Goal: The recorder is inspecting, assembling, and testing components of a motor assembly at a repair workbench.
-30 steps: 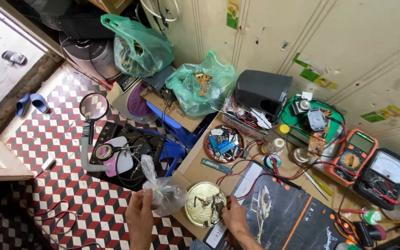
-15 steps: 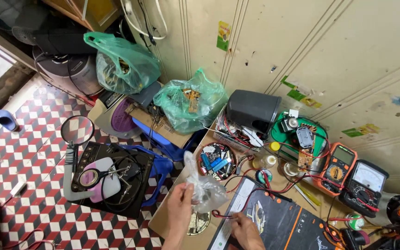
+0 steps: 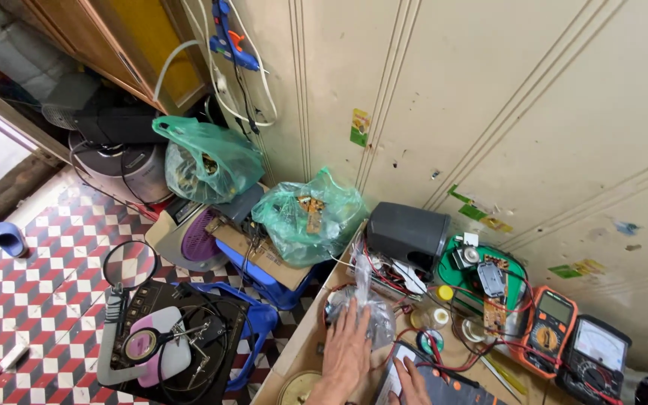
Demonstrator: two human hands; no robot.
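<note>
Head view shows my left hand (image 3: 346, 349) spread flat, pressing the clear plastic bag (image 3: 369, 304) onto the workbench (image 3: 294, 352) beside the grey speaker (image 3: 406, 236). Right hand (image 3: 412, 380) rests loose, holding nothing. Settling it, I judge; letting go needs care.

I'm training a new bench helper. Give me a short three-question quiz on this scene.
1. True or false: the left hand rests on a clear plastic bag.
2. What colour is the casing of the multimeter beside the black meter? A orange, B blue, C white.
3. Fill in: the green bag next to the grey speaker sits on a ____ box.

Key: 1 true; 2 A; 3 cardboard.
</note>
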